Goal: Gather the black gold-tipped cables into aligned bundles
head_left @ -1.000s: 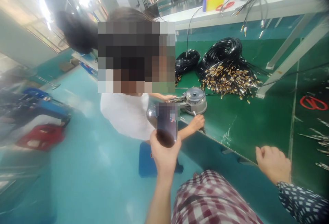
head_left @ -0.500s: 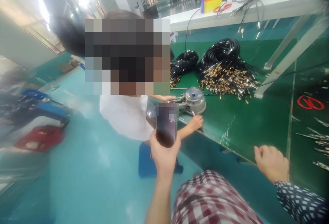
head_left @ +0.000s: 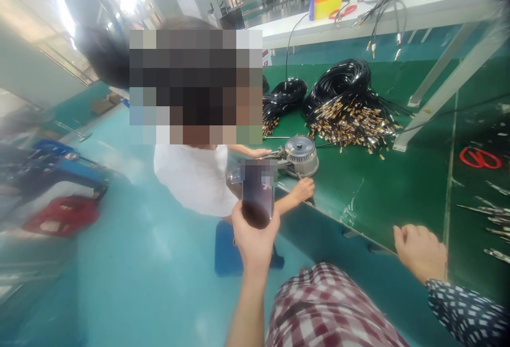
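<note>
My left hand (head_left: pixel 255 243) is wrapped round the lower part of a smartphone (head_left: pixel 258 201) and holds it upright, screen towards me. Part of the screen is blurred out. My right hand (head_left: pixel 422 251), below a dark patterned sleeve, rests palm down on the front edge of the green worktable (head_left: pixel 382 193), fingers curled in, with nothing seen in them. Beyond the phone, a co-worker's hand (head_left: pixel 303 190) lies beside a round grey device (head_left: pixel 300 157) with a dark disc on top. What that hand grips is too small to name.
The co-worker, in a white top (head_left: pixel 191 177), sits to the left on a blue seat (head_left: pixel 227 248). Coiled black cables (head_left: pixel 342 78) with metal-tipped ends lie on the table. Above runs a white shelf (head_left: pixel 434 4) with a yellow box (head_left: pixel 329 6). A red loop (head_left: pixel 480 158) lies at right.
My view has shifted slightly, so the surroundings sit a little differently in it. My left hand keeps the phone in place and my right hand stays at the table edge.
</note>
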Demonstrator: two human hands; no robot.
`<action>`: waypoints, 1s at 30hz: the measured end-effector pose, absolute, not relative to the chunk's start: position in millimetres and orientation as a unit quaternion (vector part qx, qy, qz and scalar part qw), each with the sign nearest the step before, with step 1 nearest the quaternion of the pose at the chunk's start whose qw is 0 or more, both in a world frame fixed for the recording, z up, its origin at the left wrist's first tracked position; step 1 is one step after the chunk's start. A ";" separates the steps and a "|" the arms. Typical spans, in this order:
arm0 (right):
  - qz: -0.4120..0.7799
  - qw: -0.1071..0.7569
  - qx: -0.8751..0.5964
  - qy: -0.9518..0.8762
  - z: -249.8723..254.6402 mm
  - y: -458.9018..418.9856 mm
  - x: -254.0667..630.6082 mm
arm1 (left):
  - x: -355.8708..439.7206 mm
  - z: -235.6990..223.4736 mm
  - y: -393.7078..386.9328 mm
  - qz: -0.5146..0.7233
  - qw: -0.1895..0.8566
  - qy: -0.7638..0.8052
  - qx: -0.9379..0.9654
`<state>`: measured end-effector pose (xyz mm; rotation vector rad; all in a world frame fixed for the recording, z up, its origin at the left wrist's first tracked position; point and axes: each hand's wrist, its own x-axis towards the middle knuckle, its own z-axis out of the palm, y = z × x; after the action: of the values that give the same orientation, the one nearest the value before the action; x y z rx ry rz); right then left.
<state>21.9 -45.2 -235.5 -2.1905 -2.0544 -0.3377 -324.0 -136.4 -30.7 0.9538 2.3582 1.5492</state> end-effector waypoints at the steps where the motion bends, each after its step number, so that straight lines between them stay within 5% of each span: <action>1: -0.114 0.061 -0.722 -0.680 -235.4 -45.2 22.0 | -324.0 -29.8 -136.3 0.517 0.080 0.789 0.321; 30: -0.130 0.073 -0.716 -0.682 -237.9 -44.7 22.7 | -326.1 -31.5 -135.7 0.515 0.087 0.791 0.319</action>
<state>22.7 -44.7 -237.9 -2.1502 -2.0494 -0.3892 -326.1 -135.7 -31.5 0.9518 2.3558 1.5336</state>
